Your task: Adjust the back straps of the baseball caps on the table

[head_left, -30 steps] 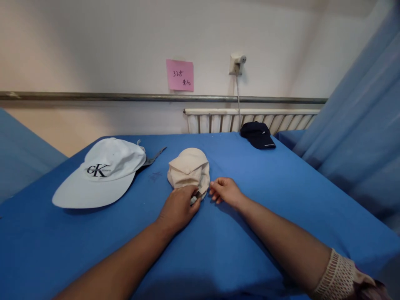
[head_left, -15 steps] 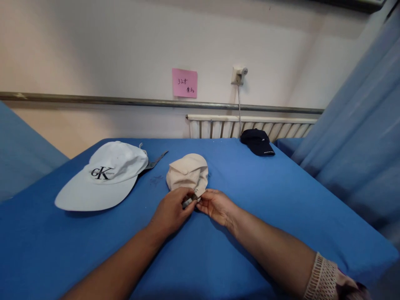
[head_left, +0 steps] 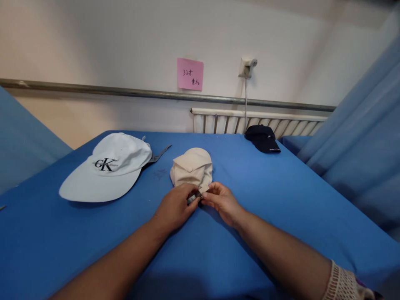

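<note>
While L/R grips (head_left: 175, 208) (head_left: 224, 204) pinch cap (head_left: 192, 167), bulk fwd

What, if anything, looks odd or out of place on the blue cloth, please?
A dark mark shows on the otherwise plain blue cloth, between the white cap and the beige cap. A grey strap juts out behind the white cap.

Beige soft-fabric cap with rounded crown (head_left: 196, 159): lying on blue cloth-covered surface (head_left: 265, 187), crown slumped in folds, small button uppermost. Pale strap end (head_left: 204, 189) at near edge; fastening partly hidden.
</note>
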`<move>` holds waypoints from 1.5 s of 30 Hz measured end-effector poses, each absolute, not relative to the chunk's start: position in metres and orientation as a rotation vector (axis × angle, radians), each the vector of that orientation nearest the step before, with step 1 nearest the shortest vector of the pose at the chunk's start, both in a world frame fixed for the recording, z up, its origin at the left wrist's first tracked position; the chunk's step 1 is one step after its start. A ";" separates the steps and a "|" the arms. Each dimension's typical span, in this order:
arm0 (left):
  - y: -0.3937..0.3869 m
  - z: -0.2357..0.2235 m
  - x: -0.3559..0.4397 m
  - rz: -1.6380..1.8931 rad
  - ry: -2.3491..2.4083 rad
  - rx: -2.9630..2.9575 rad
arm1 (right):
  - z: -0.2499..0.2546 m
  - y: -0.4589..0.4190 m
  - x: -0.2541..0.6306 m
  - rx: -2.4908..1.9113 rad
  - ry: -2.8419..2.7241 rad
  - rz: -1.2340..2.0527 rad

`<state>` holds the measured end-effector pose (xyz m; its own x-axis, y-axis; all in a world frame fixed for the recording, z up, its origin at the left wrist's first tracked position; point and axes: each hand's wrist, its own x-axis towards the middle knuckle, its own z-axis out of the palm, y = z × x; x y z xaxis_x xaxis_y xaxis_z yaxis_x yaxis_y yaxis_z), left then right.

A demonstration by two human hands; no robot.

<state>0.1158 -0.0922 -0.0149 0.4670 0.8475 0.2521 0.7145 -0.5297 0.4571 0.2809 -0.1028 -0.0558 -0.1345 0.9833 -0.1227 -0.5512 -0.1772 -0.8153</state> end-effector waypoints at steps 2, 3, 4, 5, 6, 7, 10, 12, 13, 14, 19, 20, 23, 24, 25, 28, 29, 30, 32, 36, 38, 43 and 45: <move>-0.094 -0.014 0.117 0.647 1.289 2.440 | -0.057 -0.102 0.281 -0.847 -0.776 1.612; -0.094 -0.013 0.117 0.659 1.261 2.440 | -0.057 -0.101 0.281 -0.852 -0.765 1.606; -0.095 -0.012 0.116 0.697 1.241 2.433 | -0.057 -0.100 0.282 -0.845 -0.743 1.604; -0.094 -0.012 0.115 0.754 1.237 2.421 | -0.057 -0.099 0.283 -0.828 -0.717 1.610; -0.093 -0.012 0.113 0.821 1.249 2.406 | -0.056 -0.099 0.285 -0.803 -0.690 1.621; -0.092 -0.012 0.111 0.885 1.275 2.392 | -0.056 -0.098 0.286 -0.776 -0.669 1.634; -0.084 -0.013 0.104 0.969 1.385 2.375 | -0.053 -0.095 0.290 -0.702 -0.647 1.665; -0.079 -0.015 0.102 0.919 1.412 2.380 | -0.052 -0.094 0.292 -0.658 -0.653 1.687; -0.077 -0.016 0.101 0.888 1.406 2.381 | -0.052 -0.093 0.292 -0.639 -0.657 1.700; -0.076 -0.017 0.100 0.865 1.394 2.382 | -0.052 -0.093 0.292 -0.621 -0.658 1.714; -0.076 -0.016 0.102 0.839 1.322 2.436 | -0.053 -0.092 0.292 -0.561 -0.636 1.730; -0.076 -0.015 0.103 0.835 1.322 2.453 | -0.053 -0.092 0.292 -0.557 -0.633 1.728; -0.078 -0.013 0.108 0.809 1.364 2.503 | -0.051 -0.092 0.291 -0.549 -0.643 1.733; -0.079 -0.012 0.110 0.786 1.382 2.523 | -0.051 -0.092 0.291 -0.545 -0.652 1.738; -0.080 -0.012 0.113 0.759 1.399 2.545 | -0.050 -0.092 0.291 -0.544 -0.662 1.742; -0.082 -0.011 0.118 0.678 1.460 2.576 | -0.049 -0.093 0.290 -0.552 -0.677 1.731; -0.082 -0.011 0.119 0.688 1.482 2.564 | -0.049 -0.093 0.290 -0.556 -0.670 1.720; -0.081 -0.012 0.118 0.733 1.508 2.529 | -0.049 -0.093 0.290 -0.562 -0.658 1.707; -0.078 -0.014 0.114 0.885 1.545 2.388 | -0.051 -0.092 0.289 -0.583 -0.633 1.681; -0.071 -0.016 0.099 1.068 1.514 2.031 | -0.056 -0.089 0.290 -0.642 -0.622 1.658; -0.070 -0.014 0.095 1.104 1.518 2.008 | -0.057 -0.089 0.290 -0.657 -0.630 1.658; -0.080 -0.007 0.104 1.026 1.324 2.396 | -0.054 -0.091 0.290 -0.643 -0.666 1.675; -0.083 -0.008 0.110 0.974 1.258 2.515 | -0.053 -0.093 0.290 -0.625 -0.686 1.683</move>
<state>0.1102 -0.0826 -0.0083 0.4323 0.7636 0.4797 0.6557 -0.6314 0.4141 0.2904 -0.0926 -0.0531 -0.2018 0.9783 -0.0474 -0.6663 -0.1726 -0.7255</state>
